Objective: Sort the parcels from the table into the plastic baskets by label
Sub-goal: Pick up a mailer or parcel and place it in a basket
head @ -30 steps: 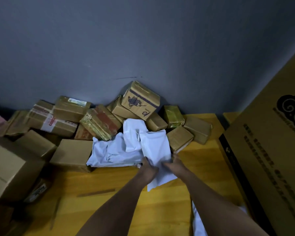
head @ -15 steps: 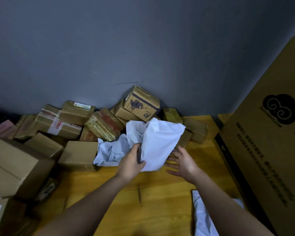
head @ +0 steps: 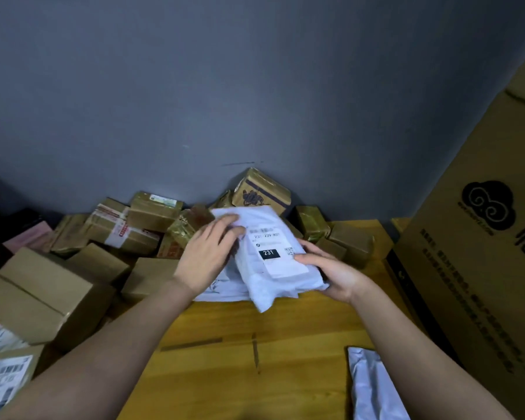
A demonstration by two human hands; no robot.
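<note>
Both hands are on one white mailing bag point(head: 273, 262), which I hold up just above the wooden surface point(head: 225, 359) in the middle of the frame. My left hand point(head: 208, 256) lies along the bag's left edge, fingers spread over its upper left corner. My right hand point(head: 331, 271) cups the bag's right side from below, with the thumb pressed onto the label point(head: 275, 253). That label faces me: a white sheet with lines of print too small to read, a black block showing 231, and a small square code beside it.

Under the bag, toward the left, I see a second white bag point(head: 222, 289) lying flat on the surface. Behind both, along the grey wall point(head: 255, 86), a heap of brown taped boxes point(head: 152, 210) runs from the centre to the left of the frame; the highest box point(head: 264, 192) sits tilted just above the bag I hold and carries a dark printed figure. A larger plain carton point(head: 43, 295) stands at the left. At the lower left corner I see a box with a printed shipping label point(head: 3, 380). A grey plastic bag point(head: 373, 386) lies at the lower right of the frame beside my right forearm. A big cardboard carton point(head: 473, 253) with a dark cloud logo fills the right edge.
</note>
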